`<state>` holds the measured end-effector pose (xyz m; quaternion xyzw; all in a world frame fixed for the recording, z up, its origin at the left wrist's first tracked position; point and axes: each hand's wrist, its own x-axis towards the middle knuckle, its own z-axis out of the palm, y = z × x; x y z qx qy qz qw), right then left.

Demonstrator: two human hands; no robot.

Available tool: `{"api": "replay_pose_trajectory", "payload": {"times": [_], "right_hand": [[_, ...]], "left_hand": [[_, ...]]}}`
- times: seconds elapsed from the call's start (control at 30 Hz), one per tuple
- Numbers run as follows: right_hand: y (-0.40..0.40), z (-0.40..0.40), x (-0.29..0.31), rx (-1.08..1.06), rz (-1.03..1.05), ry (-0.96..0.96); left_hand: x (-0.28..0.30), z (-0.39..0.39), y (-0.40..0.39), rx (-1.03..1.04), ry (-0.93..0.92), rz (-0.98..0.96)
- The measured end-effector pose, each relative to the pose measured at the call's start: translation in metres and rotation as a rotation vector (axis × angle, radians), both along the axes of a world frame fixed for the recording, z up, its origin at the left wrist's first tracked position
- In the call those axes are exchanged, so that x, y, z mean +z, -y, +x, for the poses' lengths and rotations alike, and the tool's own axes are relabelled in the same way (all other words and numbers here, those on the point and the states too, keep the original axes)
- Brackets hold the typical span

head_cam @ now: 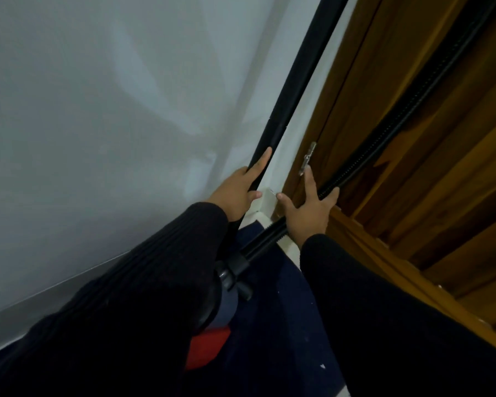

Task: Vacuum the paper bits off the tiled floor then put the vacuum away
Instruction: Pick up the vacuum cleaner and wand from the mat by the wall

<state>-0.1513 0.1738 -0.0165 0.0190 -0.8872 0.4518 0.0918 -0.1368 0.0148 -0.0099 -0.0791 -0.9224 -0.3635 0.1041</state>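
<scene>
A black vacuum tube (295,78) runs up along the corner between the pale wall and the wooden door frame. My left hand (238,190) is wrapped around its lower part, index finger stretched up the tube. A ribbed black vacuum hose (407,121) crosses the wooden door diagonally. My right hand (309,207) grips that hose low down, fingers spread over it. Below the hands the hose and tube meet at a black fitting (235,267), above the red and grey vacuum body (209,345), half hidden by my left sleeve.
A pale wall (98,124) fills the left, with a grey skirting strip (55,290) at its foot. A brown wooden door (441,167) with a metal hinge (307,159) stands on the right. A dark blue floor surface (275,325) with small white specks lies below.
</scene>
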Motion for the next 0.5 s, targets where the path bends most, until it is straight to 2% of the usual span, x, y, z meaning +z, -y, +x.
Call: {"api": "replay_pose_trajectory", "payload": {"times": [0.17,0.5], "right_hand": [[-0.012,-0.017,0.012,-0.089,-0.278,0.062],[0.017,-0.026,0.056,0.071,-0.314,-0.182]], "left_hand": [[-0.009,-0.002,0.005,0.036,-0.083,-0.063],[-0.016,0.002,0.005,0.068,-0.157,0.002]]}}
